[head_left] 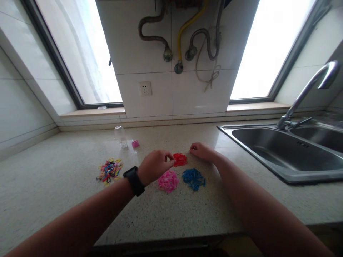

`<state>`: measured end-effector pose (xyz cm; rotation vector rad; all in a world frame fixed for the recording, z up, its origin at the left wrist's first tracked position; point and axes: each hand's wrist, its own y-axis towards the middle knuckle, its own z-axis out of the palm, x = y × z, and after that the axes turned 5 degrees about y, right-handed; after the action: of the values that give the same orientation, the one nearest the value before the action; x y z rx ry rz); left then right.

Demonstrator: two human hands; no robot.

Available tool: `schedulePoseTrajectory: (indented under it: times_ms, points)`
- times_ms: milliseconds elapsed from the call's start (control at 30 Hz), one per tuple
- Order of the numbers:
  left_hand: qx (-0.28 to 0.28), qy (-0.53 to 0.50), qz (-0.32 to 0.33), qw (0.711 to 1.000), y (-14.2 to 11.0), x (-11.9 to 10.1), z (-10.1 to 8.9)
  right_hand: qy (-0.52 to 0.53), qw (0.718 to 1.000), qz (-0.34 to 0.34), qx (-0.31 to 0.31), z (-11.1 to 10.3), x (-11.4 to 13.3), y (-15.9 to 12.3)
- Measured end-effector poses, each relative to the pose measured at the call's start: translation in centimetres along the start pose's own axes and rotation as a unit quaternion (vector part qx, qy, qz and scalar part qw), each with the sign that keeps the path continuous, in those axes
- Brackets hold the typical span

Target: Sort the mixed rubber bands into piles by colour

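My left hand, with a black watch on its wrist, hangs over the pink pile. Its thumb and forefinger come together at the left edge of the red pile; whatever is between them is too small to make out. On the counter right of the red pile rests my right hand, fingers curled in and their contents hidden. A blue pile lies in front of it. Left of my left wrist is a mixed-colour pile. All the piles look like small elastic bands.
Behind the mixed pile stand a clear plastic bottle and a pink cap. A steel sink with a tall faucet is set into the speckled counter at right. A socket and pipes are on the tiled wall.
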<state>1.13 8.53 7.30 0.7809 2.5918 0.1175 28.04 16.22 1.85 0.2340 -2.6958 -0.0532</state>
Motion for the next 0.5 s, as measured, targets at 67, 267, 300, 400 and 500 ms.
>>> schedulePoseTrajectory:
  times_ms: [67,267,300,400,500]
  points:
    - [-0.014,0.050,-0.005,0.999,1.0,-0.3,0.4,-0.002,1.000,-0.001,-0.002,0.0,0.0,0.0]
    - [0.001,0.158,0.003,0.987,2.1,-0.8,1.9,-0.016,1.000,-0.002,-0.002,0.0,0.2,0.0]
    - [0.004,0.171,0.007,0.985,2.1,-0.8,2.1,-0.017,1.000,-0.005,-0.001,-0.1,0.2,0.0]
    - [0.009,0.204,0.016,0.979,2.2,-0.9,2.6,-0.019,1.000,-0.010,-0.001,-0.1,0.2,0.0]
    - [0.008,0.228,0.025,0.973,2.2,-1.0,3.1,-0.019,1.000,-0.010,-0.003,-0.2,0.2,-0.1]
